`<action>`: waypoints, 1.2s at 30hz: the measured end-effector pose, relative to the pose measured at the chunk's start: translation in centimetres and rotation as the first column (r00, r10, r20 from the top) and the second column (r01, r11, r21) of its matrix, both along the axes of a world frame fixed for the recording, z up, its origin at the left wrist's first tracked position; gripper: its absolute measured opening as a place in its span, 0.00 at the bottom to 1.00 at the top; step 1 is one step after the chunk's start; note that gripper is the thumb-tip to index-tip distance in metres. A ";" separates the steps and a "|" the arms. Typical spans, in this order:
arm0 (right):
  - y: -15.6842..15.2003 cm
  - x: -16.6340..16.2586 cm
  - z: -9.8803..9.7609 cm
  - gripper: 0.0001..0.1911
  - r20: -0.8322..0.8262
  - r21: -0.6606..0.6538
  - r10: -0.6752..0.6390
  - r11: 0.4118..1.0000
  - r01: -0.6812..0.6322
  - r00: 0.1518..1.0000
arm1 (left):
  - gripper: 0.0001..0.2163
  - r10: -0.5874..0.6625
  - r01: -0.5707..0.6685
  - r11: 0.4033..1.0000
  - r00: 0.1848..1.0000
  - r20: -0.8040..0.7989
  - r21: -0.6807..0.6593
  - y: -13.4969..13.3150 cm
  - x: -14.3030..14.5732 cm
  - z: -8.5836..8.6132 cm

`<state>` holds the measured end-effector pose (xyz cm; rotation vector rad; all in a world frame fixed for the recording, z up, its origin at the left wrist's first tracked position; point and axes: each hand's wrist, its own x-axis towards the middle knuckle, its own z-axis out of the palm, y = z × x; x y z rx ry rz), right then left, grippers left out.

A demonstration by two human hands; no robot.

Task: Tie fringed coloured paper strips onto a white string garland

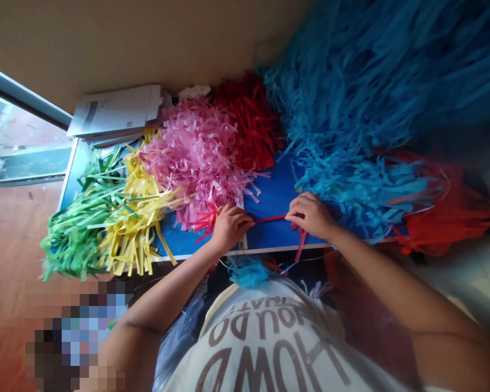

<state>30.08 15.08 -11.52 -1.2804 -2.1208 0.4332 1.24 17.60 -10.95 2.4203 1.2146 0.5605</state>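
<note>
A narrow red paper strip (270,218) runs taut between my two hands above the blue tabletop. My left hand (230,222) is closed on one end, with a fringed red tuft (204,222) poking out on its left side. The other end is pinched in my right hand (309,215), and a loose reddish tail (300,245) hangs below those fingers. Just beyond my left hand lies a heap of pink paper fringe (200,147). Blue paper fringe (347,185) lies close to my right hand.
Green (79,223) and yellow fringe (136,218) cover the table's left end. Dark red fringe (255,122) lies at the back beside stacked papers (114,111). A large blue mass (375,71) fills the upper right, with orange-red fringe (445,218) below. A pixelated person (81,337) is at lower left.
</note>
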 end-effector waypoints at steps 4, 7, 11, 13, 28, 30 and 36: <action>0.1 0.1 0.3 0.09 0.031 -0.054 0.013 0.998 -0.011 0.999 | 0.10 0.032 -0.032 0.999 0.999 0.008 0.008 -0.1 0.1 0.0; 0.1 0.0 0.7 0.09 0.067 -0.081 -0.005 0.997 0.011 0.998 | 0.11 0.051 -0.051 0.998 0.999 0.007 0.019 -0.2 0.3 -0.1; 0.4 -0.4 1.1 0.09 0.119 -0.137 -0.021 0.990 0.037 0.993 | 0.10 0.067 -0.068 0.998 0.997 -0.040 -0.002 0.1 0.8 0.0; 0.7 -0.6 1.4 0.09 0.162 -0.178 -0.029 0.982 0.058 0.986 | 0.09 0.071 -0.073 0.997 0.992 -0.102 -0.022 0.3 1.1 0.5; 0.0 -3.7 3.2 0.07 0.442 0.133 0.133 0.968 -0.211 0.887 | 0.12 -0.185 0.296 0.894 0.928 -0.324 0.338 -0.8 3.0 1.7; 0.2 -4.4 2.5 0.14 0.512 0.183 0.124 0.951 -0.249 0.850 | 0.11 -0.175 0.278 0.889 0.941 -0.289 0.364 -0.9 3.3 1.2; 0.0 -5.8 4.8 0.08 0.396 0.141 0.049 0.983 -0.114 0.917 | 0.09 -0.129 0.174 0.831 0.984 -0.121 0.528 -0.6 3.0 2.5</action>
